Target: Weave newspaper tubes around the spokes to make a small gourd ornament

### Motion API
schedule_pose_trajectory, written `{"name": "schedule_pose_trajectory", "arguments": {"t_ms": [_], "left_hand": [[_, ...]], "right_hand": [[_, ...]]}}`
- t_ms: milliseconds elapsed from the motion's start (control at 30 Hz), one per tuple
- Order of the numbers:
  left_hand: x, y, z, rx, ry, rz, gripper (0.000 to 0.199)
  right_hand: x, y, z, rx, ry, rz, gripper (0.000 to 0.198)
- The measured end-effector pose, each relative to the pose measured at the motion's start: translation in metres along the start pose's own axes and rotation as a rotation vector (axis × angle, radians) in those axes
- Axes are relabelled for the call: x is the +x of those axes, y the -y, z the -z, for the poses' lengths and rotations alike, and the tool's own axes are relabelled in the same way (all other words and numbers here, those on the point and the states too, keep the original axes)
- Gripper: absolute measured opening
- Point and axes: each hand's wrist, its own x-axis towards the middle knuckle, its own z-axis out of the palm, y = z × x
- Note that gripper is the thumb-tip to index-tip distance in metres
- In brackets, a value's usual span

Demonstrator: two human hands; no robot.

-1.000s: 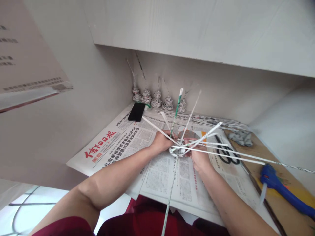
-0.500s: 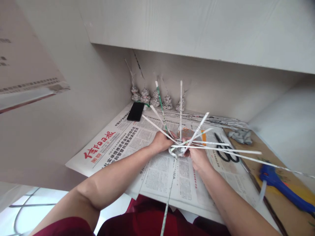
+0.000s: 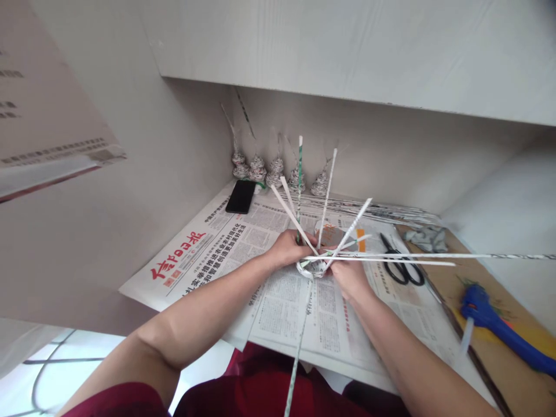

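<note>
A small woven piece (image 3: 311, 268) of rolled newspaper is held above the newspaper-covered table. Several paper sticks fan out from its rim, among them a green-marked one (image 3: 300, 185) standing upright. One stick (image 3: 299, 347) hangs toward my lap, and a long one (image 3: 434, 255) runs far to the right. My left hand (image 3: 290, 246) is closed on the piece's left side, fingers bent at the stick bases. Gripping its right side is my right hand (image 3: 347, 277), whose fingertips are partly hidden behind the sticks and rim.
Black scissors (image 3: 402, 269) lie right of my hands, and a blue glue gun (image 3: 486, 313) rests on cardboard (image 3: 452, 278). A phone (image 3: 240, 197) lies at the back left. Several woven gourd shapes (image 3: 275, 172) line the back wall, beside a bundle of paper sticks (image 3: 382, 211).
The upright sticks have swung to the right as the woven piece turned. The long stick on the right has risen to nearly level. Both hands keep their hold.
</note>
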Motion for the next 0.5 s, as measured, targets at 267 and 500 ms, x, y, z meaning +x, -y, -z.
{"name": "schedule_pose_trajectory", "arguments": {"t_ms": [267, 500], "left_hand": [[0.0008, 0.0027, -0.0043, 0.129, -0.155, -0.187, 0.01], [0.0013, 0.0012, -0.0035, 0.111, -0.134, -0.15, 0.011]], "right_hand": [[0.0016, -0.0041, -0.0008, -0.069, 0.001, -0.013, 0.02], [0.0039, -0.0062, 0.004, -0.19, 0.018, 0.041, 0.017]]}}
